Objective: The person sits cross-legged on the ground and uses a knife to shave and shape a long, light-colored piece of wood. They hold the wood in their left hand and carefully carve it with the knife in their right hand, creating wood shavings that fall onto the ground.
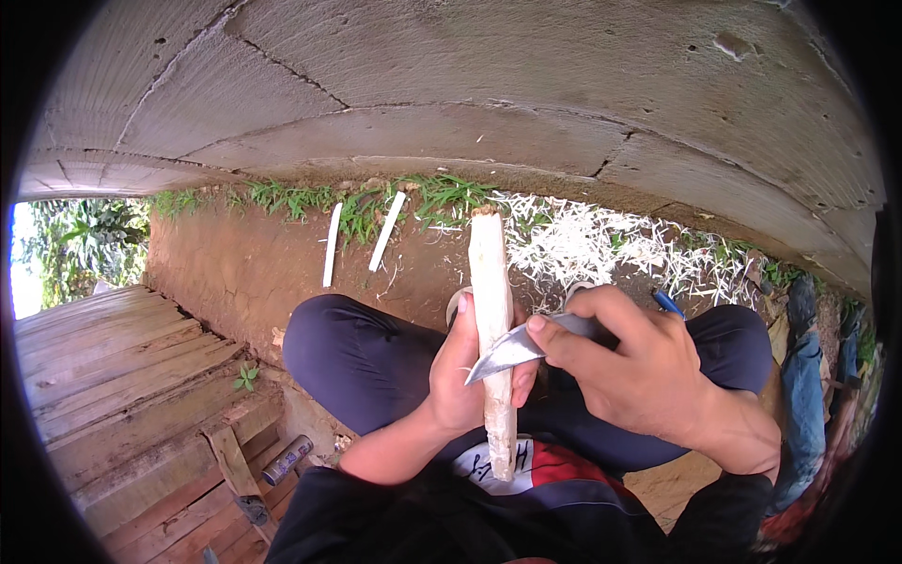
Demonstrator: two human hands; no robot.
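A pale, peeled length of wood (490, 273) stands lengthwise before my body, its far end rough and brown. My left hand (458, 371) is wrapped round its middle, the thumb lying along the left side. In my right hand (634, 362) is a knife, closed between thumb and fingers. The knife's broad grey blade (517, 352) lies slantwise across the wood, its tip pointing left past the edge. A thin curl of shaving shows near that tip. The knife's handle is hidden in my right hand.
Two white strips of wood (332, 246) lie on the brown dirt (235, 254). White shavings (601, 235) are heaped along the block wall (423, 136). Stacked planks (122, 348) and a can (287, 460) are at left. Blue cloth (801, 414) hangs at right.
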